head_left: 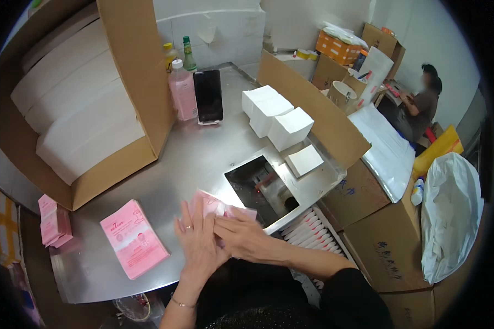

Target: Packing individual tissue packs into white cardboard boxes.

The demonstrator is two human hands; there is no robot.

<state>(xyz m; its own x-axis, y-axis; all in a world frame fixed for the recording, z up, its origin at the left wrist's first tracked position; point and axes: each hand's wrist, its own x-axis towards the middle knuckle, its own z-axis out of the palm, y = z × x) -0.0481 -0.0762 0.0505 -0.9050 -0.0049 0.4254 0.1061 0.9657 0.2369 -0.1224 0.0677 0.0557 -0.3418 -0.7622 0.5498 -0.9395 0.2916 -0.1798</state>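
A pink printed packet lies on the steel table under both my hands, near the square opening. Across its left part rests my left hand, flat with fingers stretched out. My right hand bends over the packet from the right, its fingers drawn together on it; the fingertips are partly hidden. A neat stack of flat pink packets lies to the left of my left hand. Beyond the opening stand blocks of white folded napkins, with one lower pile closer to me.
A large cardboard box of white paper stacks stands at left, beside more pink packets. A phone leans upright near a pink bottle. Filled packets fill a box below right. Another person sits far right.
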